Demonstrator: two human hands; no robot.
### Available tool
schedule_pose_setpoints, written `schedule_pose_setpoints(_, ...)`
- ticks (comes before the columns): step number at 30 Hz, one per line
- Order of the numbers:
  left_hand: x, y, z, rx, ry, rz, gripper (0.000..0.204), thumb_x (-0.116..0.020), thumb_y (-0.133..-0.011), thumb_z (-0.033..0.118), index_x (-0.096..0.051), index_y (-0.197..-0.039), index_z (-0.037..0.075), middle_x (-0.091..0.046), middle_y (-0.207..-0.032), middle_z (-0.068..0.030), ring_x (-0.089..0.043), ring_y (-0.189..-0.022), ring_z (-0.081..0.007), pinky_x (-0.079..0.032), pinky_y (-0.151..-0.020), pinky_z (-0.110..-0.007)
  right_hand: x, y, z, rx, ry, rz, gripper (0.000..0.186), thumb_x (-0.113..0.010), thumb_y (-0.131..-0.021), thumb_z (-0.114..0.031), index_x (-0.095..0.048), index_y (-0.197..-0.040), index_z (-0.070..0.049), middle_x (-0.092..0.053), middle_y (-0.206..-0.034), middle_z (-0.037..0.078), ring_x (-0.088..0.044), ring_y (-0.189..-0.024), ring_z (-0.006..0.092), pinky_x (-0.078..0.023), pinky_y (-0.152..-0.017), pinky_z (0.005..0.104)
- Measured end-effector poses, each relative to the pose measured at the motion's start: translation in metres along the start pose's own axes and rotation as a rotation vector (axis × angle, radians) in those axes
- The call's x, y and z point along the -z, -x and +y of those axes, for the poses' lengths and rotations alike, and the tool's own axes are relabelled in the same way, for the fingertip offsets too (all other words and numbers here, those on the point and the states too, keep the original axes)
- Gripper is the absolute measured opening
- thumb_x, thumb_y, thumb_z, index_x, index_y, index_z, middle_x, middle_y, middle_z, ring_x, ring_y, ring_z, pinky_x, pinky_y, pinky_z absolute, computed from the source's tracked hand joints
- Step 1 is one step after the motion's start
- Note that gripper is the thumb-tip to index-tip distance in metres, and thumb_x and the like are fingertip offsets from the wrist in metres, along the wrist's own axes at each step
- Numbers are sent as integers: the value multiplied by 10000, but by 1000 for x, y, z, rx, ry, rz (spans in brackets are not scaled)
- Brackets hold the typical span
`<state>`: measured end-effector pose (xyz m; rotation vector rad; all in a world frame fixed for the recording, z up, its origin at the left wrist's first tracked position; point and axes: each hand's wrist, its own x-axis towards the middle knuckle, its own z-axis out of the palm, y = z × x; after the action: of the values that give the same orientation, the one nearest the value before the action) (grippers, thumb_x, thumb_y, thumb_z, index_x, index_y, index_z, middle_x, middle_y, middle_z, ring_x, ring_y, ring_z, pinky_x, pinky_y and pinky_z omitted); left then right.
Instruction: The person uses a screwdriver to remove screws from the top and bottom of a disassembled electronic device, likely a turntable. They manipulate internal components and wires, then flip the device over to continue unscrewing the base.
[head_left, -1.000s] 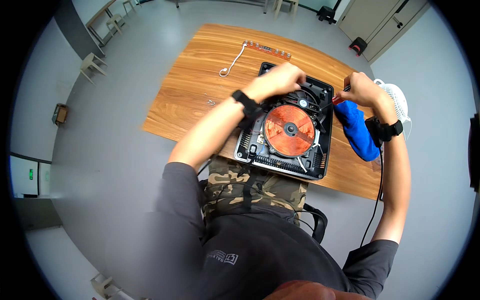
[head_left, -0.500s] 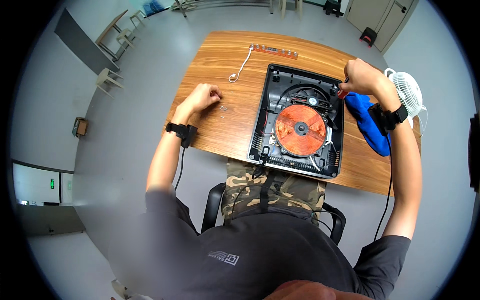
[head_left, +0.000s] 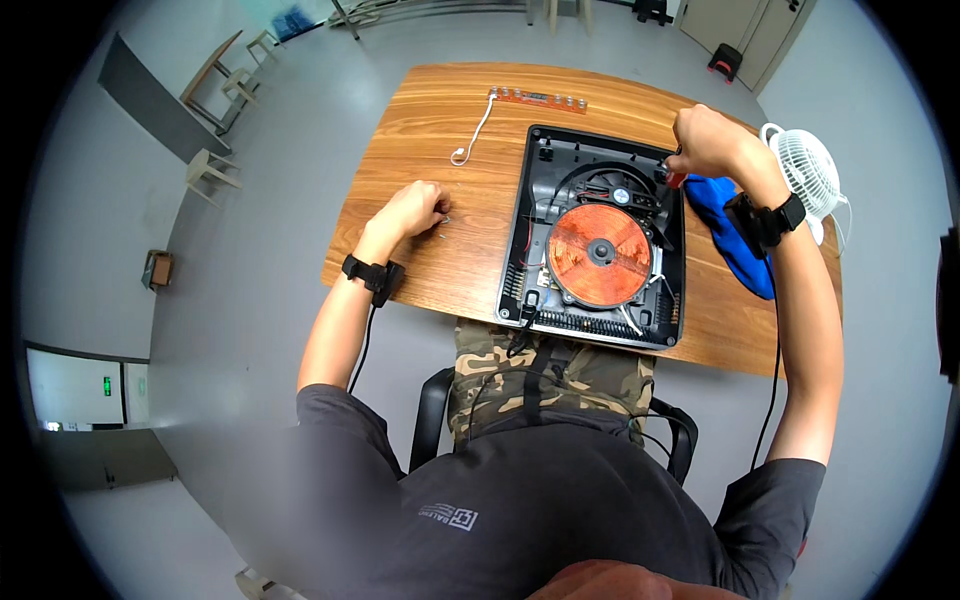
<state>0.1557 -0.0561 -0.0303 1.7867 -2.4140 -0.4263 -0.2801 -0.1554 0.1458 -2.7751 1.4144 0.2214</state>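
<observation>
An opened induction cooker lies on the wooden table with its inside facing up. Its round copper coil sits toward the near side, and a black cooling fan is set behind it. Over the cooker's far right corner, my right hand is closed around a red-handled screwdriver; its tip is hard to see. Left of the cooker, my left hand rests low over the tabletop with fingers curled together beside a few small screws. What those fingers pinch, if anything, is hidden.
A strip circuit board with a white cable lies at the table's far side. To the right of the cooker are a blue cloth and a white fan. Black cords hang from both wrist straps.
My left hand has moved slightly right and down, closer to the small screws. My right hand stays at the cooker's far right corner with the screwdriver. The whole view has shifted a little.
</observation>
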Motion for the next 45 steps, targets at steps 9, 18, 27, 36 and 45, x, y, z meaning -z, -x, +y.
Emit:
schedule_pose_setpoints(9, 2, 6, 19, 45, -22, 58, 117, -711, -802, 43, -711, -919, 30, -715, -951, -194, -675, -951, -392, -543, -818, -467, -1, 4, 7, -13, -37, -22, 344, -786, -772, -245, -702, -740, 87, -679, -755, 279, -696, -763, 410, -574, -727, 453)
schedule_pose_setpoints(18, 36, -5, 39, -55, 101, 215, 150, -662, -838, 7, -722, -973, -23, -687, -902, -180, -685, -838, -313, -554, -779, -394, -5, 2, 10, -32, -21, -32, 333, -782, -792, -261, -725, -780, 67, -709, -804, 250, -714, -799, 382, -584, -754, 435)
schedule_pose_setpoints(27, 36, -37, 109, -97, 390, 120, 96, -702, -922, 78, -714, -932, -16, -721, -751, -69, -694, -698, -112, -559, -668, -268, 29, 15, -7, -20, 19, -98, 386, -777, -836, -343, -743, -900, 36, -724, -814, 223, -708, -780, 382, -574, -725, 440)
schedule_pose_setpoints(36, 14, -65, 127, -38, 805, 74, 71, -709, -922, 82, -714, -957, 20, -719, -875, -6, -681, -806, -72, -537, -671, -223, 54, 17, -36, 246, -133, 117, 432, -743, -891, -409, -741, -917, 23, -698, -756, 219, -694, -739, 371, -553, -701, 437)
schedule_pose_setpoints(45, 9, -64, 138, -14, 920, -15, 202, -660, -984, 79, -686, -1134, -54, -747, -967, -99, -729, -852, -126, -574, -668, -230, 42, 14, -56, 306, -168, 184, 438, -741, -895, -431, -734, -936, 5, -693, -734, 201, -686, -721, 368, -547, -685, 443)
